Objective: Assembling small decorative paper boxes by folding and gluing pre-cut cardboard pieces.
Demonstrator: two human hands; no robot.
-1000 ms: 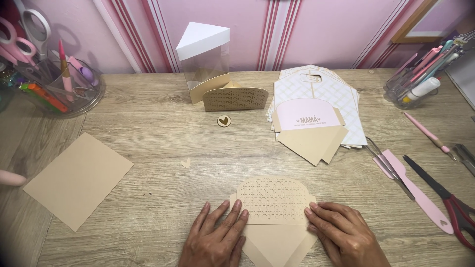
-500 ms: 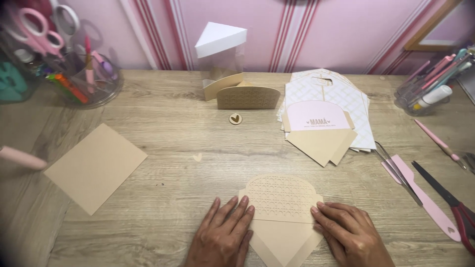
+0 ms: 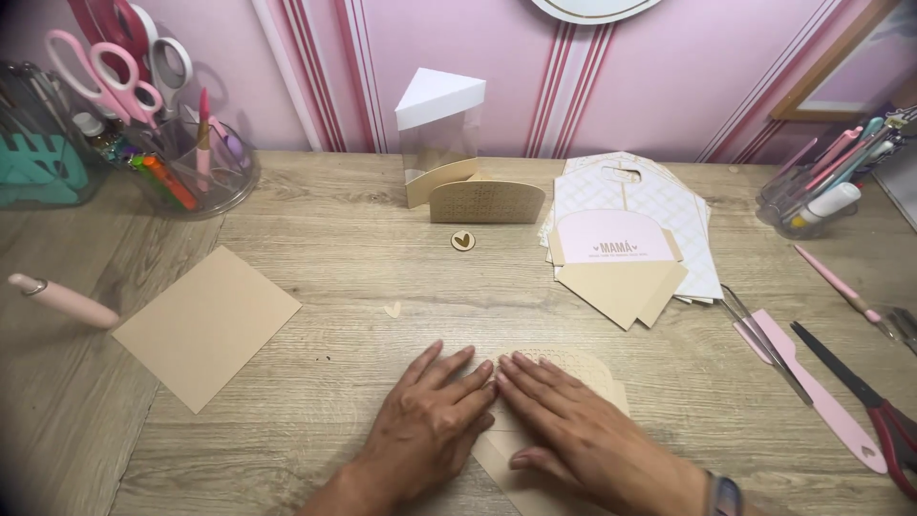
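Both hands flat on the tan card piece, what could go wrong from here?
1. The left hand and right hand cover most of the embossed tan card, so a skewed crease might go unseen.
2. A small loose paper heart lies just beyond the fingers; a sweep could knock it away.

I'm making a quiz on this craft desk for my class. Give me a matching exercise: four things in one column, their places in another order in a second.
Things:
1. tan embossed card
2. plain tan square sheet
3. small heart disc
4. clear cup of scissors

Places:
A. back left of the desk
B. under the left hand and right hand
C. in front of the standing arched card
D. lying flat, left of the hands

Pairs: 1-B, 2-D, 3-C, 4-A
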